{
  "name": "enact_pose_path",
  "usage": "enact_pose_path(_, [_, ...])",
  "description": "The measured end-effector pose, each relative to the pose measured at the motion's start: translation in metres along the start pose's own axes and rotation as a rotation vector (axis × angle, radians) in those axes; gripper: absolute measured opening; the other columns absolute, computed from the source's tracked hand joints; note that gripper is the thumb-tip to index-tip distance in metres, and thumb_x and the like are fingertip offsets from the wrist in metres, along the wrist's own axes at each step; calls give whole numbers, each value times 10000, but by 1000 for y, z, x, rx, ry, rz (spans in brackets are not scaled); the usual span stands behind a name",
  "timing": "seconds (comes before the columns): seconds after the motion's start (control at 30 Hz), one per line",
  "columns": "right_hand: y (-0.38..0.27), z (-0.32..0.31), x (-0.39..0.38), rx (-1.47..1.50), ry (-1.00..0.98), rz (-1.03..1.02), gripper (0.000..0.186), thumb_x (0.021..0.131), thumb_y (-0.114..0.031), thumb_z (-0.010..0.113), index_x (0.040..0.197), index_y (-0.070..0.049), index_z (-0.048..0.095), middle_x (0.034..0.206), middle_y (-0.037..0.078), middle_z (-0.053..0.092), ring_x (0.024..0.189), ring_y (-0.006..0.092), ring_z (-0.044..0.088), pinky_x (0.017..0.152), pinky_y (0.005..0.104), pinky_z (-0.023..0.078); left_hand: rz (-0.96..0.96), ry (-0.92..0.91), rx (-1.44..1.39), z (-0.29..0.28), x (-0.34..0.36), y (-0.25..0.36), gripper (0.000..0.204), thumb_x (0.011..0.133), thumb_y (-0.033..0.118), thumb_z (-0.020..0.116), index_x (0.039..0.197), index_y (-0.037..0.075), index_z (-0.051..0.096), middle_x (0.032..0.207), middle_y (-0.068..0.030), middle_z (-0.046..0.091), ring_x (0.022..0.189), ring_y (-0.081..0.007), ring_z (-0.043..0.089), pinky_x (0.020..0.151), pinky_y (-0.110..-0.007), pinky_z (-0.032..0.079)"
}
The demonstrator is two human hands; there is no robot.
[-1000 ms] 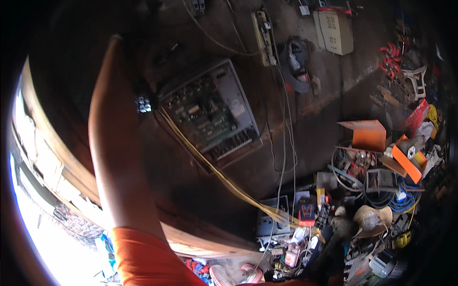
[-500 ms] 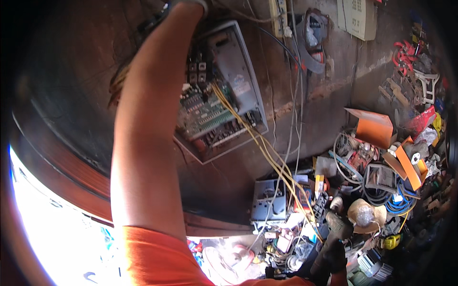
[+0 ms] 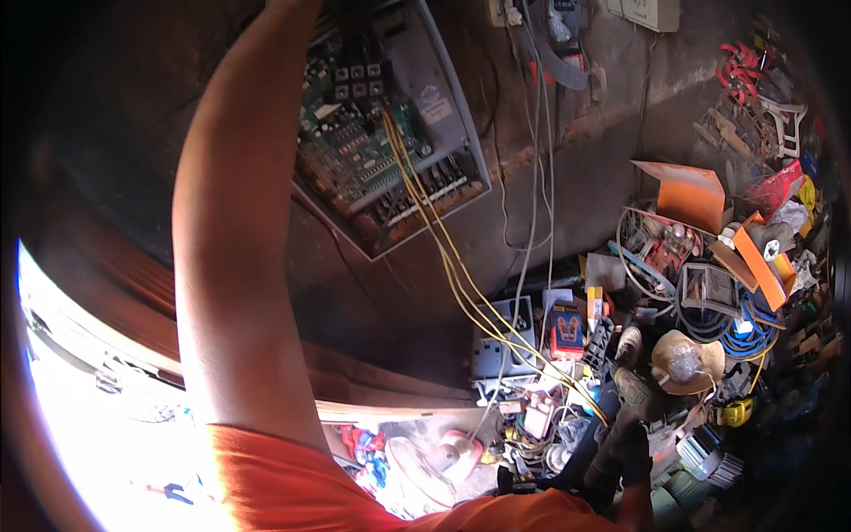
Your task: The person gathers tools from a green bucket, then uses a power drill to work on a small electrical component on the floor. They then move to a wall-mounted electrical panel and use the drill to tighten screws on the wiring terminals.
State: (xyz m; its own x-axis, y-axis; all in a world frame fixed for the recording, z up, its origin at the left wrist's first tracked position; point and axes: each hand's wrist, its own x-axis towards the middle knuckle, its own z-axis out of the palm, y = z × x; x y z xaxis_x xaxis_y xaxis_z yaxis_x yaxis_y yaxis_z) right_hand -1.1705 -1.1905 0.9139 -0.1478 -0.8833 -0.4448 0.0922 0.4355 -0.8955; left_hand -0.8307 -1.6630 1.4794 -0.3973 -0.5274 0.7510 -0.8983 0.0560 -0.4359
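My bare left forearm reaches up past the left side of an open metal enclosure, and my left hand is cut off by the top edge. The enclosure holds a green circuit board and a block of square terminals, with several yellow wires running from it down to the floor. At the lower right, my right hand is in shadow low beside my dark-clad leg and shoe; its fingers are too dark to tell whether they hold anything.
Clutter crowds the right and lower floor: orange sheet pieces, coiled blue cable, a straw hat, a grey metal case. Loose grey cables hang down the wall below a beige box. Bright daylight comes in at lower left.
My left hand has moved up from left of the enclosure and out of the top edge. The view has shifted, so the enclosure sits higher and more of its board and wires shows.
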Motion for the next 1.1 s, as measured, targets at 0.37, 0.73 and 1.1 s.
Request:
enact_pose_path(0.37, [2, 16, 18, -12, -41, 18, 631, 708, -116, 725, 1279, -23, 471, 1203, 86, 528, 1139, 226, 524, 1005, 364, 429, 413, -238, -13, -2, -16, -7, 486, 858, 351, 623, 1282, 119, 573, 1181, -168, 635, 1100, -342, 605, 958, -419, 478])
enact_pose_path(0.73, [-30, 34, 62, -72, -124, 32, 647, 703, -116, 723, 1286, -22, 461, 1213, 88, 526, 1143, 220, 524, 1008, 369, 426, 353, -377, 13, -59, 15, -81, 366, 841, 223, 608, 1182, 88, 621, 1042, -171, 668, 978, -361, 636, 871, -456, 496])
enact_pose_path(1.1, [-40, 40, 70, 4, -104, 83, 662, 697, -116, 722, 1293, -20, 451, 1223, 89, 523, 1148, 214, 525, 1011, 374, 424, 415, -480, 564, -108, 23, -55, 292, 938, 183, 532, 1198, 136, 656, 1217, -67, 632, 1065, -252, 616, 886, -384, 497])
